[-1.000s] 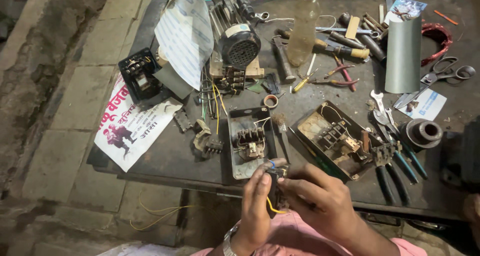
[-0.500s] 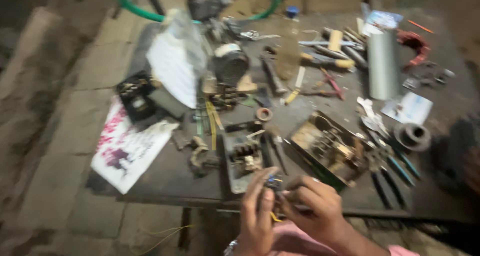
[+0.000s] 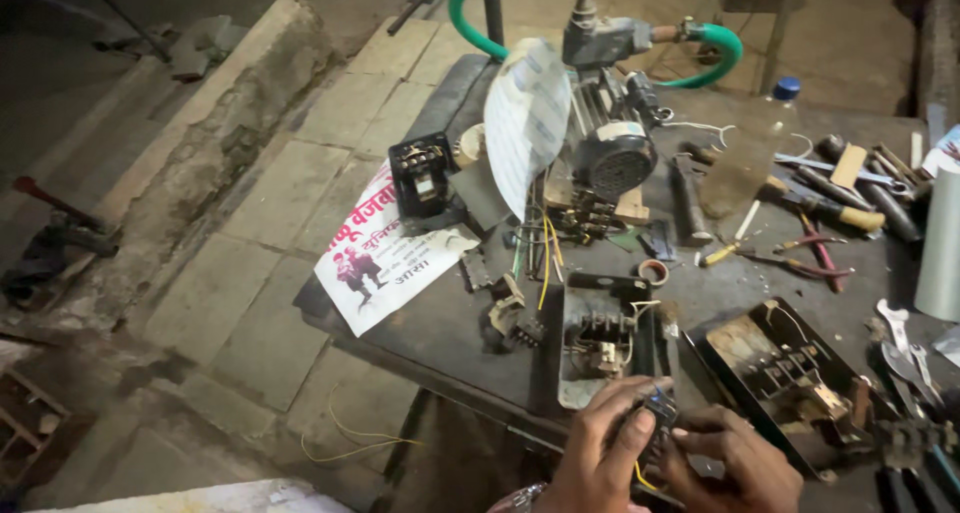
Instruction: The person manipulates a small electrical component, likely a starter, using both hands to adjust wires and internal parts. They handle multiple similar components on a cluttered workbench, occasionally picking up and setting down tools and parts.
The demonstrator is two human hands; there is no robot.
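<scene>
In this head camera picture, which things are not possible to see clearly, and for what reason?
- Small dark part, head view: mostly covered by the left hand and right hand; its shape is unclear.
- Both wrists: cut off by the bottom edge.
- Pliers: cut by the lower right corner.
- Grey cylinder: cut by the right edge.
- Pump motor: partly hidden by a white paper.

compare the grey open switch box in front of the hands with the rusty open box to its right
The grey open metal switch box lies square to the table edge; the rusty open metal box sits turned at an angle. The grey box looks clean and pale inside; the rusty box is brown and stained. The grey one is narrower, the rusty one wider. Both lie open, showing terminals and wires.
</scene>
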